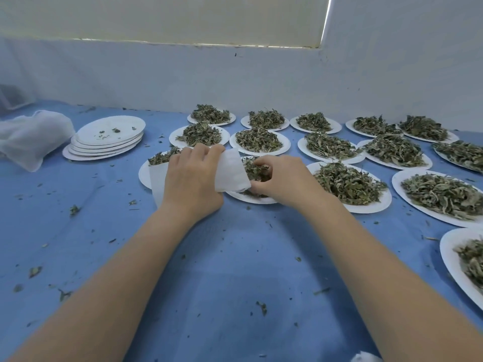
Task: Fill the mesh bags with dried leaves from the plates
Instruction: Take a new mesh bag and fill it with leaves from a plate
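Both forearms reach out from the bottom edge over the blue cloth [235,270], which is littered with leaf crumbs. The left hand [193,178] grips a white mesh bag [231,169], fingers curled over its upper edge, so the mouth faces right toward the leaves. The right hand [281,178] is curled round a clump of dried leaves [254,169] on the near plate [251,198], right at the bag's mouth, apparently gathering them in.

The step in hand looks like loading this plate's leaves into the bag. The next move likely calls for keeping the mouth spread wide and low against the plate rim while the right hand sweeps or lifts the clump inside; the leaves are brittle and light, so a loose handful may shed onto the cloth.

The bag is thin, pale and limp, folded over the left hand, with part of it hanging on that hand's left side. How full it is cannot be told.

Many more plates heaped with leaves [350,186] spread to the right and toward the wall, so much of the task seems to remain. A stack of emptied plates [109,138] sits at left, and beside it lies a heap of white mesh [31,137].
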